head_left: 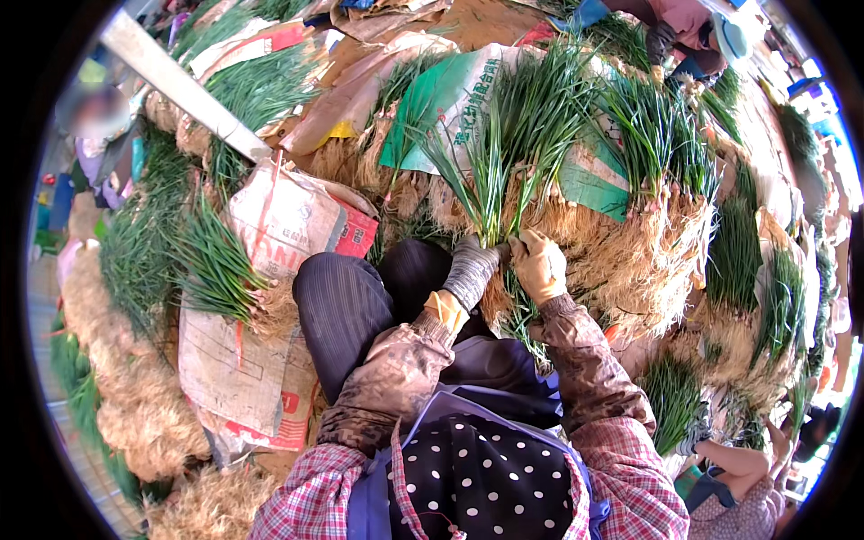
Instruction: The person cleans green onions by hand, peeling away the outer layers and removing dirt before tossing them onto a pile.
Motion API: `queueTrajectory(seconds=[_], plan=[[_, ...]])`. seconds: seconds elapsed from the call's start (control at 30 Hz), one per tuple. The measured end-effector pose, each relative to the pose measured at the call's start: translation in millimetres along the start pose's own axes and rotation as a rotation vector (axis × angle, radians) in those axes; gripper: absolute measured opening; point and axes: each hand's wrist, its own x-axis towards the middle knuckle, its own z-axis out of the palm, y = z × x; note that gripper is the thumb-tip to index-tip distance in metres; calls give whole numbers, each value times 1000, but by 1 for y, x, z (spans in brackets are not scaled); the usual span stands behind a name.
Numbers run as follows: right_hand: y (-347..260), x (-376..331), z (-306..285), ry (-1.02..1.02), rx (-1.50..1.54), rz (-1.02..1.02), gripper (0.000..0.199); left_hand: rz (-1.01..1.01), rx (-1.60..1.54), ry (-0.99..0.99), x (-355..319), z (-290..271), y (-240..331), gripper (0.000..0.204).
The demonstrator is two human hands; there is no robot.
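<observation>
In front of my lap, my left hand, in a grey glove over a yellow one, is closed around the lower stalks of a bunch of green onions. The leaves fan upward and away from me. Beside it, my right hand in a tan glove has thumb and fingers pinched on stalks at the bunch's right edge. Pale roots hang below my hands, partly hidden. A separate bundle of green onions lies on a worn paper sack to my left, its roots toward my knee.
Rooted green onions are heaped ahead and right, partly over a green and white sack. A pale beam slants in from the upper left. People work at the upper right and lower right. More root piles lie left.
</observation>
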Motion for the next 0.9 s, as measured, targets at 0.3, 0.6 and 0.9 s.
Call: queueTrajectory(seconds=[0.3, 0.6, 0.9], plan=[[91, -24, 11, -423, -15, -67, 20, 88, -921, -362, -46, -6, 64, 24], [66, 130, -32, -13, -198, 352, 27, -39, -810, -324, -34, -9, 47, 32], [120, 139, -24, -266, 453, 485, 21, 34, -678, -248, -43, -9, 58, 26]])
